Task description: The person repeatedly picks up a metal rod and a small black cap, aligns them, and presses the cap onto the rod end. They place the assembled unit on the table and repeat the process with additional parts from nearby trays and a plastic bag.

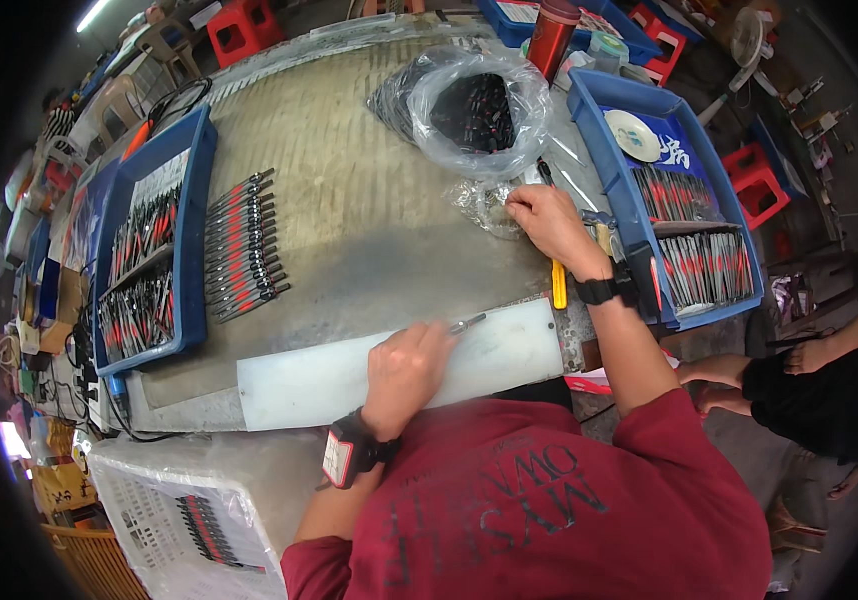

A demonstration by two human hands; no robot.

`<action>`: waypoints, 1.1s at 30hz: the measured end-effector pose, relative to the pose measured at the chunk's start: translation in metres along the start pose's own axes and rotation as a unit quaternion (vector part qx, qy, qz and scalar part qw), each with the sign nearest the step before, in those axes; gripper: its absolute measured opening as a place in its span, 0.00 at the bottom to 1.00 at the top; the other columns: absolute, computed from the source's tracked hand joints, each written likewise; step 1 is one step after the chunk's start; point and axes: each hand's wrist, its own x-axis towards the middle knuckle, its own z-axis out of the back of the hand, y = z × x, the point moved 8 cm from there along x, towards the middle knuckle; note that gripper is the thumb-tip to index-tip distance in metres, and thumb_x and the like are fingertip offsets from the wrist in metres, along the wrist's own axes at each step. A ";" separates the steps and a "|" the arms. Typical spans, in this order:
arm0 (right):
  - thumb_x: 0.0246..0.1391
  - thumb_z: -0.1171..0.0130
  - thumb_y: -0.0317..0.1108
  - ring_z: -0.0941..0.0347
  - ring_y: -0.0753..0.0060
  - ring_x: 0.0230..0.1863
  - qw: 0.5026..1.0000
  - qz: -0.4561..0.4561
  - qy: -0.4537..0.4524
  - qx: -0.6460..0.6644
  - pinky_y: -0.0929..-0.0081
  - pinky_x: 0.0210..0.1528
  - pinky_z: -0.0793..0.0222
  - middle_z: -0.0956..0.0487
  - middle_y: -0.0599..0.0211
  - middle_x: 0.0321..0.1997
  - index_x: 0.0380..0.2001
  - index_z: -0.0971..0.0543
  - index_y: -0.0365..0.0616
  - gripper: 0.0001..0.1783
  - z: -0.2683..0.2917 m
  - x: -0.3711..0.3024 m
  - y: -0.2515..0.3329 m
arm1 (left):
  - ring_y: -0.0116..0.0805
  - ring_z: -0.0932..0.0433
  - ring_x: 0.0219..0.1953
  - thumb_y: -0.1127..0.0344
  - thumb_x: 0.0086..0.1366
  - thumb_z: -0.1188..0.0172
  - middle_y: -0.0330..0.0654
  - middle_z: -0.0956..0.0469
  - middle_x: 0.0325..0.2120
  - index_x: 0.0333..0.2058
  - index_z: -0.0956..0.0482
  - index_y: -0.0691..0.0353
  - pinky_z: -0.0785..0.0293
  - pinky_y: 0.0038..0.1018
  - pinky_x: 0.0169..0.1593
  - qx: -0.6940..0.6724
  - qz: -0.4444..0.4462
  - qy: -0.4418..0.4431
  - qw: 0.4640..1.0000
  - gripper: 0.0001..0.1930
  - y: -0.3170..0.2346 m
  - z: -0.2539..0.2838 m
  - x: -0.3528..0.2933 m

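Note:
My left hand, slightly blurred, is closed round a slim grey pen-like piece. The tip of that piece points right, above a white board at the table's near edge. Farther right, my right hand has its fingertips pinched together at a small crumpled clear plastic bag. What sits between those fingertips is too small to make out. Just beyond stands a large clear bag, open at the top, full of small black and red parts. A row of slim black-and-red pen-like tools lies left of centre.
Blue trays holding bundles of similar tools stand at left and right. A white dish sits in the right tray. Near my right wrist is a yellow-handled tool. A white plastic-lined basket stands below the table's edge; someone's legs show at right.

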 end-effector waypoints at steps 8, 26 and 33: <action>0.50 0.44 0.33 0.25 0.47 0.34 0.996 0.013 0.012 -0.083 0.59 0.38 0.31 0.21 0.49 0.31 0.31 0.20 0.37 0.10 -0.027 0.017 -0.016 | 0.40 0.25 0.21 0.66 0.55 0.37 0.41 0.29 0.20 0.30 0.26 0.59 0.30 0.33 0.23 0.015 0.008 0.022 1.000 0.08 0.000 -0.001 -0.001; 0.44 0.49 0.30 0.26 0.38 0.32 0.983 -0.049 0.083 -0.157 0.51 0.38 0.31 0.24 0.40 0.27 0.24 0.21 0.33 0.11 -0.040 0.038 -0.014 | 0.39 0.26 0.22 0.66 0.54 0.37 0.41 0.31 0.20 0.28 0.29 0.58 0.30 0.34 0.23 0.009 0.009 0.018 1.000 0.09 0.001 -0.002 -0.002; 0.46 0.52 0.29 0.26 0.38 0.35 0.981 -0.039 0.111 -0.155 0.51 0.41 0.32 0.23 0.40 0.30 0.26 0.22 0.32 0.12 -0.037 0.034 -0.002 | 0.40 0.28 0.19 0.66 0.55 0.36 0.41 0.31 0.18 0.33 0.26 0.59 0.33 0.33 0.23 -0.005 0.001 0.005 1.000 0.09 0.002 -0.002 -0.002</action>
